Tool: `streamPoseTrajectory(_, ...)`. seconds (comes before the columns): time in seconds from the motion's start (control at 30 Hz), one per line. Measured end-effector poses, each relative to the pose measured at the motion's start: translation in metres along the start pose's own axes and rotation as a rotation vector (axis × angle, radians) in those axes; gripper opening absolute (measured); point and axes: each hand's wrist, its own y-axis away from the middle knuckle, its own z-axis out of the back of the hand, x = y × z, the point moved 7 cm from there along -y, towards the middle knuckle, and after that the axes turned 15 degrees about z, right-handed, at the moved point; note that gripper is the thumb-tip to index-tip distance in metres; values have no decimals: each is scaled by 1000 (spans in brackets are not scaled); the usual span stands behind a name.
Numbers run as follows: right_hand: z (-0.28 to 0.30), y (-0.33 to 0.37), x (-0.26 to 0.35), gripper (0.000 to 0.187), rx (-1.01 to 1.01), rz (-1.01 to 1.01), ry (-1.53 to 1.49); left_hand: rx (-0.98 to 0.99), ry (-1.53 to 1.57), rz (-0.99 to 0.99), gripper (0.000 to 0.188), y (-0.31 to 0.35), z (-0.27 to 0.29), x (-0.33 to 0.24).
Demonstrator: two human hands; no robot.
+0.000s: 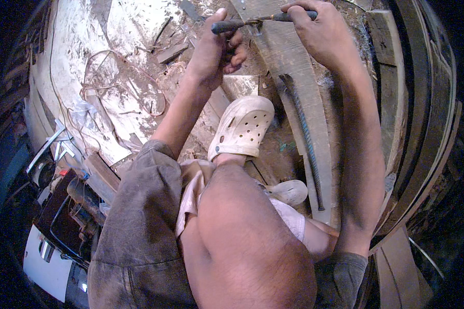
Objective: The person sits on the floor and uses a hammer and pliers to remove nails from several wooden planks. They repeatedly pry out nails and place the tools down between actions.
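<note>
A pair of pincers or pliers with dark handles is spread wide at the top centre, its jaws over a long wooden plank. One handle lies across my left hand, between the raised thumb and curled fingers. My right hand is closed round the other handle, its fingers bent over the top. What the jaws touch is too small to make out. Nearer to me on the plank rests a dark ribbed steel bar with a claw-like far end.
My foot in a perforated pale clog stands left of the plank. Wood scraps and tangled cord litter the dirty floor at left. A cluster of gear sits lower left. Stacked boards line the right side.
</note>
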Motion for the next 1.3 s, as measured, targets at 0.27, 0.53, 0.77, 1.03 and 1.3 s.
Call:
streamPoseTrajectory(0.27,-18,-13,9,37,-102,100,263,-581,-369,-776,89,11,50,-55)
streamPoseTrajectory(0.53,-13,-7,1,35,-102,90,73,17,-546,-507,120,-60,-15,-41)
streamPoseTrajectory(0.77,-7,-14,-2,28,-132,189,188,332,-599,-464,118,-78,-26,-53)
streamPoseTrajectory(1.03,-46,22,4,21,-160,373,380,-33,-871,-953,70,-39,0,-22)
streamPoseTrajectory(1.3,-128,126,-29,21,-44,333,408,324,-1319,-1148,74,-18,-34,54)
